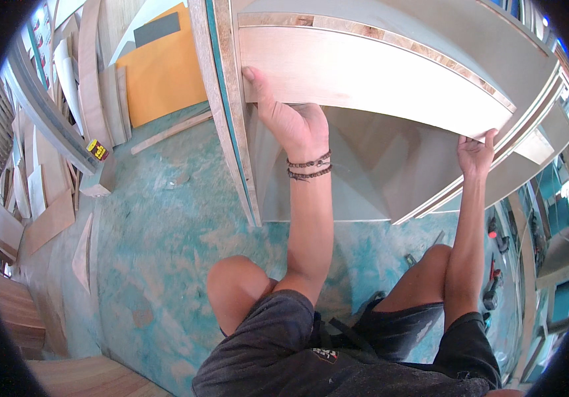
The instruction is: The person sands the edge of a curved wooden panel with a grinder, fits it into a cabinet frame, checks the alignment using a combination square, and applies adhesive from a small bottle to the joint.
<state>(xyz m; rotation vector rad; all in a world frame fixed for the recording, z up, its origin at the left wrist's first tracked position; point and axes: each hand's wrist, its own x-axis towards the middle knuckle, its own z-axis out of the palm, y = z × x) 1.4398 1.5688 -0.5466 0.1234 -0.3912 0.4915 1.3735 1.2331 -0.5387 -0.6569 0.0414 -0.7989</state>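
Head view, nearest me: my left hand (297, 126) has its fingers curled under the lower edge of the pale plywood panel (364, 76), thumb flat on its face. My right hand (473, 155) pinches its far corner, I judge to steady it inside the cabinet frame (231, 112). Beyond my fingers the cabinet cavity looks bare.

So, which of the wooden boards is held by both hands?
The pale plywood panel inside the cabinet: the left hand and right hand grip its lower edge; the others lean untouched.
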